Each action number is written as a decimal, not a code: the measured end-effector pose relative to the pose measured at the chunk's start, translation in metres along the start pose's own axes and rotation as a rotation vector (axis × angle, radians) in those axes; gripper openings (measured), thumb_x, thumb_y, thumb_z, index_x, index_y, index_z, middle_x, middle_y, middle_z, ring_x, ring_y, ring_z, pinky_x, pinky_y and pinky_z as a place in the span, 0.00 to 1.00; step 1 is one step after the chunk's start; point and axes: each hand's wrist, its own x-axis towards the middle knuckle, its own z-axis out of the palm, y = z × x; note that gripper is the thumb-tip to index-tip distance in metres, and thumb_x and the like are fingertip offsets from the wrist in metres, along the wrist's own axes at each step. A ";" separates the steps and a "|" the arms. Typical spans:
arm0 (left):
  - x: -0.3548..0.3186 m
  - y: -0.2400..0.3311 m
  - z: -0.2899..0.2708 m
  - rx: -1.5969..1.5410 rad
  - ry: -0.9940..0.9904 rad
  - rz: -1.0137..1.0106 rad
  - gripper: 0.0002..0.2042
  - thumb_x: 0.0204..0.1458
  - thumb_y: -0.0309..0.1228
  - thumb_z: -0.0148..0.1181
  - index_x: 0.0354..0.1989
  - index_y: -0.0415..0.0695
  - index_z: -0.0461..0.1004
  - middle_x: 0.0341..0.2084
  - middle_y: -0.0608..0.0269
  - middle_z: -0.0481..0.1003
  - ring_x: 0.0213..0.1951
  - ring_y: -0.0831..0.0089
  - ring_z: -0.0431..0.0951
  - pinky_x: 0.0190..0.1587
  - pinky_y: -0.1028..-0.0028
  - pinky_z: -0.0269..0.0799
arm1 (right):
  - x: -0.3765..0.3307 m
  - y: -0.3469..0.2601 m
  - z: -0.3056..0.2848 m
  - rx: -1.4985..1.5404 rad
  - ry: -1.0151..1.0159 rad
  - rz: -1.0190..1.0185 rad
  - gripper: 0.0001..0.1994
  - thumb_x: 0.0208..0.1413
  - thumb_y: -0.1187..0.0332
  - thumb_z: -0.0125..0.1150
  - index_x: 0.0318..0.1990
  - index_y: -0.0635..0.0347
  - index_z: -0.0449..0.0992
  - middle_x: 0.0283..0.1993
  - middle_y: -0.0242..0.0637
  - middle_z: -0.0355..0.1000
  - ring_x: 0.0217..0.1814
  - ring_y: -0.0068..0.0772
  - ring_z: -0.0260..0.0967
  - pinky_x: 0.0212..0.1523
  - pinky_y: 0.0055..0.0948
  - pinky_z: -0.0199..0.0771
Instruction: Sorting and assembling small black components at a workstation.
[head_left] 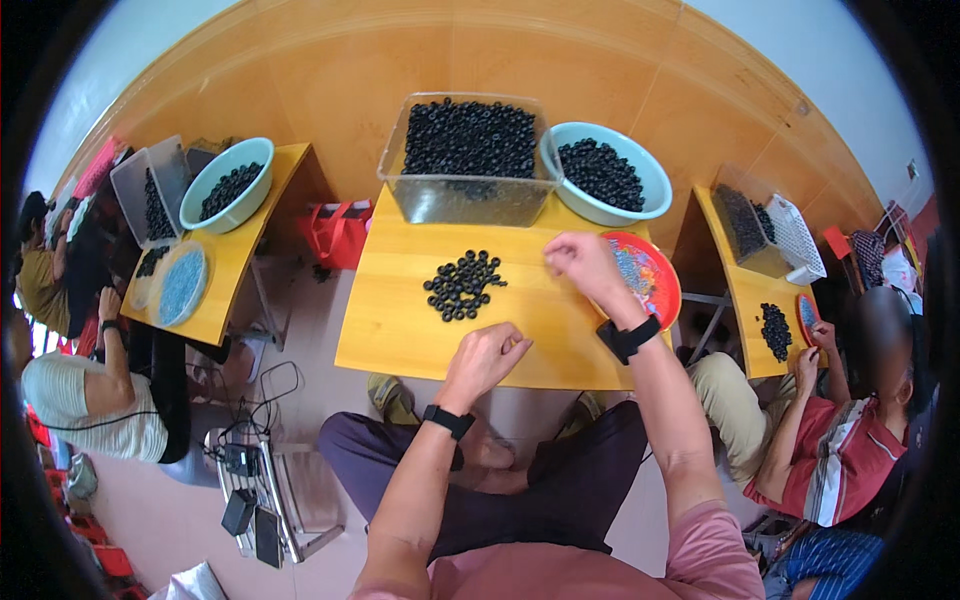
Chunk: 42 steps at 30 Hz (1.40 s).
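Fingers [519, 349] of left hand [484, 362] and right hand [583, 266] curl near black rings [464, 285], undersides hidden; whether gripping, cannot tell.

The yellow table [390, 335] carries black rings [464, 286] — plus bin [455, 205], basin [601, 211], red plate [670, 285].

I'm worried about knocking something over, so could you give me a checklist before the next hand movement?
1. Small black rings in a loose pile on the yellow wooden table: ok, clear of both hands.
2. Clear rectangular plastic bin upright: ok.
3. Round pale-blue plastic basin upright: ok, beside the bin.
4. Round red patterned plate unobstructed: not ok, the right wrist hides part.
5. Bare left hand empty: cannot tell, fingers curled.
6. Bare right hand empty: cannot tell, fingers curled.
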 end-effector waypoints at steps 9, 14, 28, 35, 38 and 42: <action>-0.001 0.004 -0.003 -0.015 0.007 -0.025 0.13 0.55 0.38 0.66 0.29 0.39 0.78 0.19 0.52 0.75 0.25 0.53 0.78 0.31 0.59 0.75 | 0.003 0.002 0.075 -0.430 -0.031 -0.164 0.09 0.54 0.72 0.57 0.39 0.58 0.84 0.36 0.49 0.80 0.41 0.54 0.78 0.44 0.47 0.78; 0.000 0.002 0.000 0.014 0.029 0.022 0.11 0.55 0.34 0.68 0.29 0.37 0.79 0.18 0.53 0.75 0.20 0.62 0.77 0.27 0.65 0.74 | 0.023 0.007 0.085 -0.489 0.045 -0.155 0.09 0.53 0.73 0.59 0.39 0.57 0.84 0.40 0.50 0.80 0.45 0.55 0.78 0.48 0.49 0.77; 0.003 -0.001 0.000 -0.184 0.275 0.002 0.17 0.56 0.22 0.63 0.54 0.43 0.71 0.29 0.55 0.78 0.26 0.63 0.78 0.31 0.66 0.74 | -0.045 -0.008 0.060 -0.358 -0.016 0.002 0.15 0.47 0.58 0.68 0.33 0.61 0.84 0.31 0.48 0.80 0.34 0.48 0.80 0.38 0.42 0.79; 0.000 -0.003 0.000 -0.256 0.144 0.045 0.10 0.53 0.21 0.66 0.44 0.38 0.78 0.28 0.57 0.77 0.25 0.71 0.74 0.30 0.72 0.72 | -0.078 0.012 0.065 0.003 -0.105 0.112 0.18 0.49 0.57 0.68 0.31 0.68 0.83 0.25 0.45 0.79 0.27 0.35 0.77 0.32 0.33 0.76; -0.002 -0.003 0.004 -0.279 0.133 0.046 0.09 0.54 0.21 0.66 0.43 0.38 0.78 0.26 0.59 0.77 0.25 0.75 0.74 0.30 0.73 0.72 | -0.083 0.019 0.063 0.092 -0.157 0.154 0.16 0.52 0.61 0.68 0.33 0.69 0.82 0.25 0.39 0.78 0.26 0.25 0.74 0.30 0.27 0.73; -0.002 -0.002 0.002 -0.240 0.098 -0.011 0.08 0.54 0.22 0.67 0.41 0.36 0.77 0.24 0.61 0.77 0.24 0.77 0.73 0.29 0.74 0.71 | -0.089 0.025 0.050 0.056 -0.113 0.011 0.11 0.54 0.65 0.67 0.34 0.66 0.83 0.26 0.37 0.79 0.26 0.24 0.75 0.29 0.26 0.73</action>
